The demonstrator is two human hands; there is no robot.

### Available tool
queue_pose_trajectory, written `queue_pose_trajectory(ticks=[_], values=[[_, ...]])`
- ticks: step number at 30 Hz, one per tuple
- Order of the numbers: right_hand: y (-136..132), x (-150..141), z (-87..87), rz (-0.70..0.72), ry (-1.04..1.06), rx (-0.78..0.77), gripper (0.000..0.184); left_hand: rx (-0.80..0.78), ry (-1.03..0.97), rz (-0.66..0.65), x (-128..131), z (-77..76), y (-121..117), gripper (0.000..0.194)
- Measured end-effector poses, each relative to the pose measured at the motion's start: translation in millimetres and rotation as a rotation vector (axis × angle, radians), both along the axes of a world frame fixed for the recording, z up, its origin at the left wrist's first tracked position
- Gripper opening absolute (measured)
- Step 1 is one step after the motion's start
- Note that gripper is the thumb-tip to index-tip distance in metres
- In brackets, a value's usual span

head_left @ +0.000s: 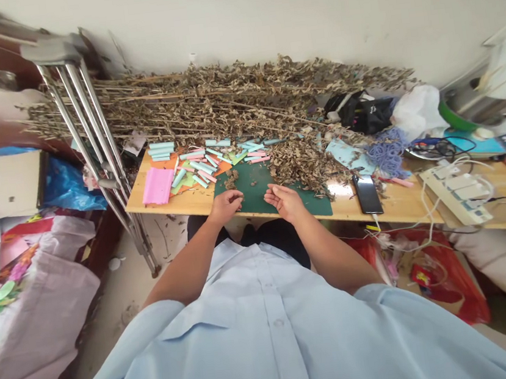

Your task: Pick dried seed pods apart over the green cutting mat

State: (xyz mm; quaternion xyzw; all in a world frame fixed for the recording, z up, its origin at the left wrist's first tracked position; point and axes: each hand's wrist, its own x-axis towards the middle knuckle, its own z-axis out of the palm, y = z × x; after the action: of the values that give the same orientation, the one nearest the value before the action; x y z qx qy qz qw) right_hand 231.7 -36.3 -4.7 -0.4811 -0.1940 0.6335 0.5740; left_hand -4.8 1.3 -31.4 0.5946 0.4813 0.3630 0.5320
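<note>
My left hand [227, 206] is over the near left edge of a dark green mat [253, 194], its fingers closed in a pinch. Whatever the fingertips may hold is too small to make out. Across the mat, my right hand [284, 201] is half turned up with fingers loosely curved and apart, and nothing shows in it. Just beyond it lies a heap of dry, crumbled leaves [300, 162]. A smaller clump of leaf bits [232, 180] sits past my left hand. Left of the mat, pale blue and pink paper rolls [199, 164] are scattered over coloured sheets.
Long dried leafy stalks [223, 98] line the wall. A pink paper stack [157, 186] lies left, beside metal crutches [88, 123]. To the right are a phone [367, 194] on a cable, purple yarn [387, 153] and a power strip [456, 192].
</note>
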Motion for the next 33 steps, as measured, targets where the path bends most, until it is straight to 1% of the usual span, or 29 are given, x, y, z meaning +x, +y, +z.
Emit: queue_pose_trajectory(ticks=[8, 15, 19, 24, 28, 33], values=[[0, -2, -2.9, -0.016, -0.049, -0.008, 0.013, -0.004, 0.002, -0.001, 1, 2.8, 0, 0.027], [-1, -10, 4.7, 0.004, -0.141, -0.013, 0.015, -0.025, -0.017, 0.018, 3, 3.1, -1, 0.025], [9, -10, 8.1, 0.026, -0.224, 0.035, 0.012, -0.042, -0.032, 0.018, 5, 7.5, -2, 0.022], [34, -5, 3.8, 0.07, -0.499, 0.067, 0.004, -0.035, -0.031, 0.014, 7, 8.5, -1, 0.02], [50, -1, 2.1, 0.16, -0.726, 0.161, 0.005, -0.04, -0.048, 0.01, 8, 5.0, 1, 0.019], [55, 4, 8.4, 0.377, -1.29, 0.423, 0.014, -0.041, -0.055, 0.013, 8, 8.8, 0, 0.019]])
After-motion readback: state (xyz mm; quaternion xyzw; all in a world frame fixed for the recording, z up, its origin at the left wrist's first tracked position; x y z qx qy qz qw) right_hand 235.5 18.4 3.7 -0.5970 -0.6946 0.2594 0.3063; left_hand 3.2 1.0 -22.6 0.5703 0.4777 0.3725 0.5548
